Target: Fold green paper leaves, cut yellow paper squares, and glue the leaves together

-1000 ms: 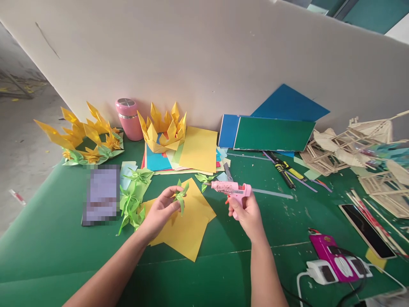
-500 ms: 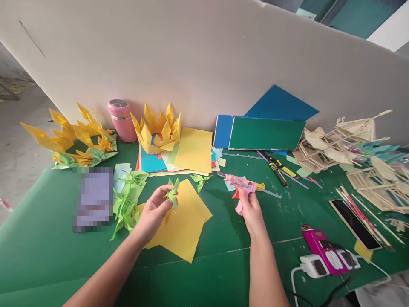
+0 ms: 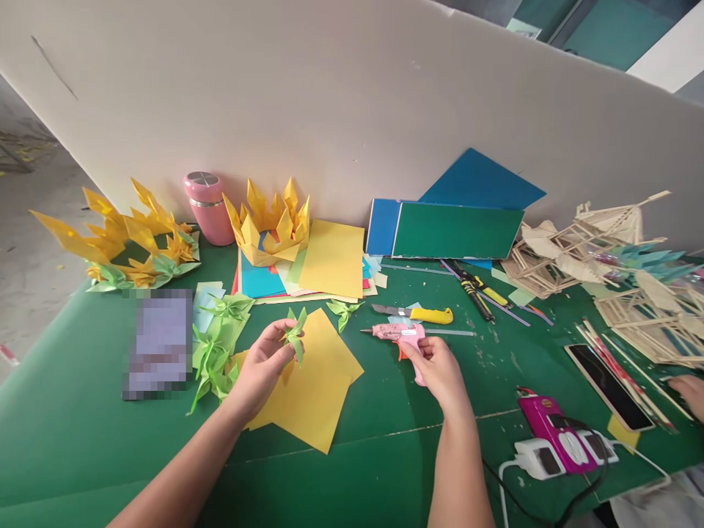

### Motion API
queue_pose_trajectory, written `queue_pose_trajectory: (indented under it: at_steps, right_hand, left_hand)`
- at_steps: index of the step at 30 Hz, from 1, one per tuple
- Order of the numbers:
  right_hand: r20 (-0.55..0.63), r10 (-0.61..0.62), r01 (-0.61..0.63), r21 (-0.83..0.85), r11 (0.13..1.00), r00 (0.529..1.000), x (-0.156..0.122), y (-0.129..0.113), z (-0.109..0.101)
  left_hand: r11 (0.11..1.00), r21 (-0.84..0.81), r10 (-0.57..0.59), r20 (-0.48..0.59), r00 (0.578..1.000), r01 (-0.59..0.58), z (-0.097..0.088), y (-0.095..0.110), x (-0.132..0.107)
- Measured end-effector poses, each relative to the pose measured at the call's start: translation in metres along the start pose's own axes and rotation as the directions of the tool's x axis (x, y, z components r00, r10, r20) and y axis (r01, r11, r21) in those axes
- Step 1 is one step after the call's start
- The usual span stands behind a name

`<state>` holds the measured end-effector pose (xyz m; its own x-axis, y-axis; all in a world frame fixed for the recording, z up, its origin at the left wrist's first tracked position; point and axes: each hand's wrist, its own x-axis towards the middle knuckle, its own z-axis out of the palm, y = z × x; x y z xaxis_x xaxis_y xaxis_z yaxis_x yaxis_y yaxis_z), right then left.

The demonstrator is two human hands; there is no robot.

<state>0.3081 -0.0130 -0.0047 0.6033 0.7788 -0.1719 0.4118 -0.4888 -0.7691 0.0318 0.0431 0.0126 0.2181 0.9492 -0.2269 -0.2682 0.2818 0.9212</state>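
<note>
My left hand (image 3: pixel 269 357) pinches a green folded paper flower (image 3: pixel 296 334) between thumb and fingers, above the yellow paper sheets (image 3: pixel 316 396). In my right hand (image 3: pixel 438 368) is a pink hot glue gun (image 3: pixel 397 333), its nozzle pointing left and a clear glue stick jutting from its back. Just beyond the gun lies a knife with a yellow handle (image 3: pixel 432 315). More green paper flowers (image 3: pixel 214 363) are heaped left of my left hand, and a single green flower (image 3: pixel 343 314) rests between the two hands, farther back.
Two yellow paper crowns (image 3: pixel 269 253) and a pink flask (image 3: pixel 212 209) stand at the back left. At the right are stick models (image 3: pixel 555 257), a phone (image 3: pixel 608 385) and a magenta power strip (image 3: pixel 561 433) with cables. Another person's hand (image 3: pixel 690 392) shows at the right edge.
My right hand has lowered the glue gun and levelled it, uncovering the knife behind. My left hand stays almost still with the flower. Another person's hand has appeared at the right edge.
</note>
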Motion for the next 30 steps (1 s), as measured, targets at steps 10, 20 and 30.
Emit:
queue_pose_trajectory:
  at_steps: [10, 20, 30]
  right_hand:
    - [-0.269, -0.593, 0.596, -0.079, 0.799, 0.759, -0.021, -0.037, 0.034]
    - [0.136, -0.826, 0.831, 0.029, 0.556, 0.548, -0.068, -0.061, 0.075]
    - [0.182, -0.761, 0.687, 0.339, 0.643, 0.622, -0.064, -0.056, 0.076]
  left_hand:
    - [0.987, 0.131, 0.078, 0.110, 0.991, -0.092, 0.001, -0.008, -0.001]
    - [0.758, 0.549, 0.289, 0.202, 0.936, -0.352, 0.003, -0.021, -0.003]
    - [0.664, 0.637, 0.304, 0.249, 0.920, -0.392, 0.007, -0.014, -0.004]
